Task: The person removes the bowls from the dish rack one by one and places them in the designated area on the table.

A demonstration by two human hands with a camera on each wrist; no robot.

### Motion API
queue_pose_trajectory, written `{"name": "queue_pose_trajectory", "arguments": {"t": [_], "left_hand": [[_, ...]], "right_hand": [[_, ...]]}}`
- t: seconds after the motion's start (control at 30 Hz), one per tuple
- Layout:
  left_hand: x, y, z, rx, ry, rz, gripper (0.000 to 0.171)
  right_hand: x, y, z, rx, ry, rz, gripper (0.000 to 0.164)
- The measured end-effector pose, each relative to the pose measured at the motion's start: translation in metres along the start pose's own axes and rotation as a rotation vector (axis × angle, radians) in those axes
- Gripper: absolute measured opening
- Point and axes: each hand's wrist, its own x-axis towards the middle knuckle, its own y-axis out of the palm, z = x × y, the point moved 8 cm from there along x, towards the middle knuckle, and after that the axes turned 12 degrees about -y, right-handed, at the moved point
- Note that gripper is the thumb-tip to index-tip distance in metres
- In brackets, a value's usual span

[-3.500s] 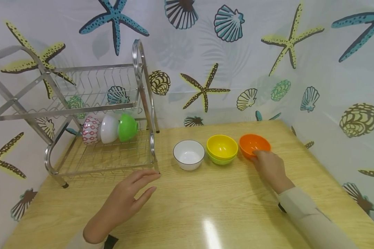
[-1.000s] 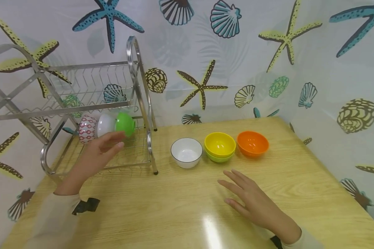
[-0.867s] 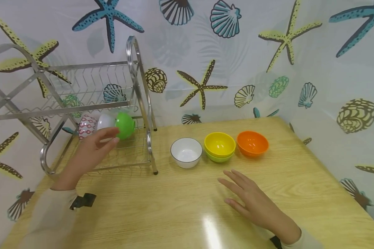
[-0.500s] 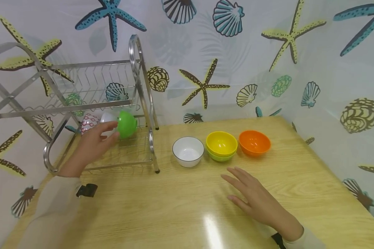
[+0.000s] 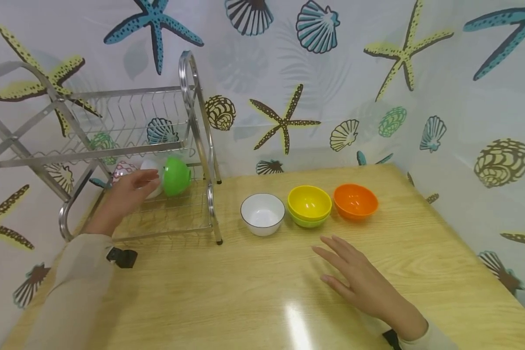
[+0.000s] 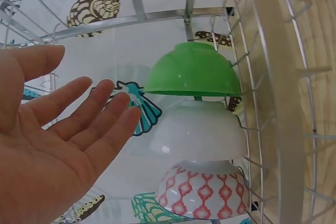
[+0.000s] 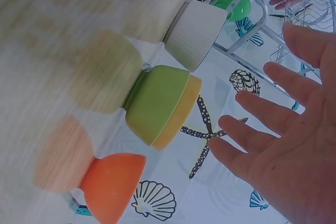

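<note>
My left hand reaches into the lower tier of the metal dish rack. Three bowls stand on edge there in a row: a green bowl, a white bowl and a red-and-white patterned bowl. The left wrist view shows that hand's fingers extended beside the bowls with a gap between, holding nothing. My right hand hovers low over the table, fingers spread and nothing in them. Beyond it are a yellow bowl nested in a light green bowl, and an orange bowl.
A white bowl with a dark rim sits upright between the rack and the nested pair. The rack's upper tier overhangs the lower one. A curtain printed with starfish and shells backs the wooden table.
My right hand has let go of the orange bowl and drawn back toward the near middle. My left hand has moved from the table into the rack, close by the standing bowls.
</note>
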Motion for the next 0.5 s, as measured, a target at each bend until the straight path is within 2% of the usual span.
{"name": "queue_pose_trajectory", "arguments": {"t": [0.27,0.5], "left_hand": [[0.007,0.008,0.003,-0.002,-0.002,0.031,0.06],[0.016,0.012,0.005,0.023,-0.059,0.05,0.071]], "right_hand": [[-0.005,0.0,-0.002,0.001,0.019,0.009,0.054],[-0.006,-0.001,-0.003,0.011,0.025,0.015,0.053]]}}
